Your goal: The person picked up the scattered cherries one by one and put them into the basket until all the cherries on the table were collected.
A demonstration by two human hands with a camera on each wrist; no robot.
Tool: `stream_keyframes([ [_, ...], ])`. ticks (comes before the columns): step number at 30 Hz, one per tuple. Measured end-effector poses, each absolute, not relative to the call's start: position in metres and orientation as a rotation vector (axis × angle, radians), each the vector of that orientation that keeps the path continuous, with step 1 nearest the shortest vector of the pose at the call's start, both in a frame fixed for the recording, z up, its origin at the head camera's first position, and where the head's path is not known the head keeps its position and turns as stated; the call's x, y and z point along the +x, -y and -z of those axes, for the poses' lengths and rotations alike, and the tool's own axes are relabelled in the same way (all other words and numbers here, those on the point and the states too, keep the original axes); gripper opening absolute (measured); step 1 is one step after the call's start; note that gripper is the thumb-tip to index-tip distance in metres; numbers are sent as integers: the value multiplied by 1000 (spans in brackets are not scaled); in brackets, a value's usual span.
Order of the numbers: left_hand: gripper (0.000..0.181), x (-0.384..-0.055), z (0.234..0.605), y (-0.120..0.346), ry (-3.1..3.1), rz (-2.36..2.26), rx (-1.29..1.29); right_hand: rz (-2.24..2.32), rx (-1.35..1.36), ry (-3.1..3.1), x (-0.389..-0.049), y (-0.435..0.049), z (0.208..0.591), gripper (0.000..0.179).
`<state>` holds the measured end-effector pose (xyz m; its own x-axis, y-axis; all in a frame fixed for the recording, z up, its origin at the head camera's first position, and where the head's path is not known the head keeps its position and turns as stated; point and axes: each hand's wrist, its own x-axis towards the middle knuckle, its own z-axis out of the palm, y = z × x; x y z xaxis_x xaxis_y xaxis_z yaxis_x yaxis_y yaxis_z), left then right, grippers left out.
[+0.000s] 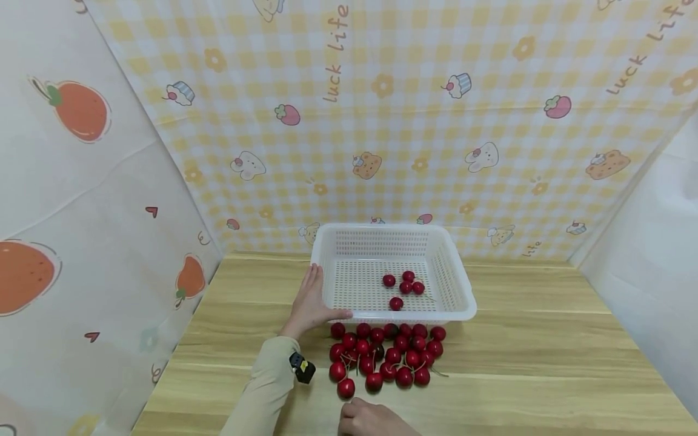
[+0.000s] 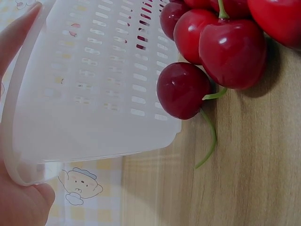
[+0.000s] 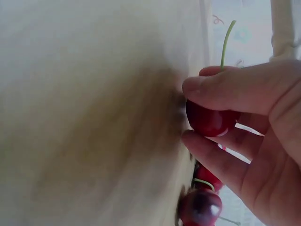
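Note:
A white plastic basket (image 1: 460,284) with slotted walls stands on the wooden table. My left hand (image 1: 313,307) grips its front left corner, the thumb on the front rim and the fingers along the left side. Inside the basket lie several cherries (image 1: 406,287). A pile of dark red cherries (image 1: 373,381), some with green stems, spreads over the table just in front of it. At the near edge of the pile, my right hand (image 1: 373,418) pinches one cherry (image 3: 211,120) between thumb and fingers; its stem points up in the right wrist view. The head view hides that cherry.
The wooden table (image 1: 545,351) extends to both sides of the basket. Behind it hangs a yellow checked cloth (image 1: 382,133) with printed cartoons, close to the basket's back. A white printed sheet (image 1: 109,200) borders the left side, and another white sheet (image 1: 649,242) the right.

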<state>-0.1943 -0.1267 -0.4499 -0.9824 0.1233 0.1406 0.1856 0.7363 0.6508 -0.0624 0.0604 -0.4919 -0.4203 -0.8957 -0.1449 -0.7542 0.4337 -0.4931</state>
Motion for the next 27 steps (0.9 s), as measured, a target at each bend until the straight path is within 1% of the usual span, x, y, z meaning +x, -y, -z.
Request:
stream_keyframes([
  [4, 130, -194, 450, 126, 2853, 1083, -251, 529, -1419, -2363, -69, -66, 473, 14],
  [6, 129, -194, 450, 126, 2857, 1078, -251, 558, -1483, -2421, -73, -71, 459, 17],
  [11, 131, -194, 452, 126, 2852, 1076, -254, 529, -1758, -2659, -89, -84, 418, 20],
  [14, 131, -194, 453, 127, 2846, 1080, -254, 506, -1782, -2724, -107, -90, 389, 21],
  [16, 131, -195, 453, 127, 2852, 1068, -259, 480, -1770, -2759, -123, -94, 369, 21],
  [20, 130, -196, 452, 127, 2861, 1035, -262, 401, -1725, -2818, -165, -93, 338, 19],
  [23, 130, -196, 450, 127, 2860, 1043, -252, 341, -1578, -2793, -203, -87, 323, 22],
  [27, 129, -195, 448, 127, 2862, 1084, -244, 249, -1369, -2734, -256, -80, 320, 23],
])
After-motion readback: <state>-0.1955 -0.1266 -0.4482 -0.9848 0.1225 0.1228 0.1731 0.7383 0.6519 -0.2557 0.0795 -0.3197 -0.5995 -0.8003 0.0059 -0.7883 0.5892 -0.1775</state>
